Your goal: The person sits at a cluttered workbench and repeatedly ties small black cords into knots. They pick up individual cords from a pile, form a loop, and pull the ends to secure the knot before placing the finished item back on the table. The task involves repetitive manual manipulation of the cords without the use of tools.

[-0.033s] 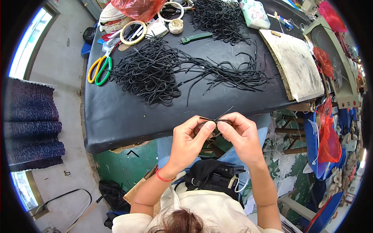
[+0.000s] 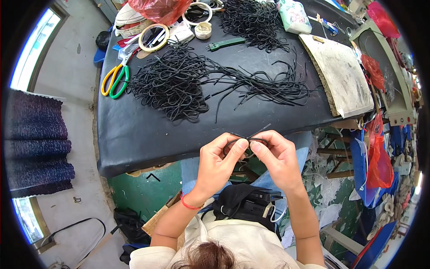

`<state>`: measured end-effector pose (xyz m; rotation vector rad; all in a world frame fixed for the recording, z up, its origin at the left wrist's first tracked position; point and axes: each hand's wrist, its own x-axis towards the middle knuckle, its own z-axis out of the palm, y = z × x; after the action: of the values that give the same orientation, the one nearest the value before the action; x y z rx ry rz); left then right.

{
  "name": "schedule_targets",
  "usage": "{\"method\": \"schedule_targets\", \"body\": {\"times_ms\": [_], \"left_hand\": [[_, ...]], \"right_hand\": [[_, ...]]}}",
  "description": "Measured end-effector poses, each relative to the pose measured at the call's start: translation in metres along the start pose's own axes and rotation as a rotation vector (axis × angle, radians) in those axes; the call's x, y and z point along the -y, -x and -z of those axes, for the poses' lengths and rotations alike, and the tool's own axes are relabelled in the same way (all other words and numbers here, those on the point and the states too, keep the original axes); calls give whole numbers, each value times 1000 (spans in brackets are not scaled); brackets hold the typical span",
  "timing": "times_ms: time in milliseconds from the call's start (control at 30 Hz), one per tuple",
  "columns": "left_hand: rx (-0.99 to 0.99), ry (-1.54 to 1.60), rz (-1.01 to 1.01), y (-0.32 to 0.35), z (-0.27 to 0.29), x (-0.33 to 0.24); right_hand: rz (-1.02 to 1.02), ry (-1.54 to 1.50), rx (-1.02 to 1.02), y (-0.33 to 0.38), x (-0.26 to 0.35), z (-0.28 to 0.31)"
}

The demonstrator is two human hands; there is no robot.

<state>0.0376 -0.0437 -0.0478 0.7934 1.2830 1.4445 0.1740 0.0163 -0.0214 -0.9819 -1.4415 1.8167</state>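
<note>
A thin black cord (image 2: 247,138) is looped and crossed between my hands, just off the near edge of the table. My left hand (image 2: 220,158) pinches it between thumb and finger, with a loop showing beside the thumb. From the other side my right hand (image 2: 277,154) pinches the same cord, thumb tips almost meeting. Two loose ends stick out past the crossing. Beyond my hands lie a tangled heap of black cords (image 2: 172,85) and a looser bundle of black cords (image 2: 268,87).
Scissors with yellow and green handles (image 2: 117,80) lie at the left of the black padded table (image 2: 134,139). Further back are a green tool (image 2: 226,43), tape rolls (image 2: 153,37), a small round tub (image 2: 203,31) and another cord heap (image 2: 253,22). A stained board (image 2: 340,74) rests at the right.
My hands stay almost in place, both still pinching the cord. The cord's crossing and its loose ends have shifted very slightly.
</note>
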Motion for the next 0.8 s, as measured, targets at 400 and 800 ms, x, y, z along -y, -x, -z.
{"method": "schedule_targets", "body": {"times_ms": [400,800], "left_hand": [[24,694,241,-11,-6,0],[229,295,199,-12,10,-21]], "right_hand": [[117,-48,-99,7,-10,-24],[261,-46,28,-11,3,-3]]}}
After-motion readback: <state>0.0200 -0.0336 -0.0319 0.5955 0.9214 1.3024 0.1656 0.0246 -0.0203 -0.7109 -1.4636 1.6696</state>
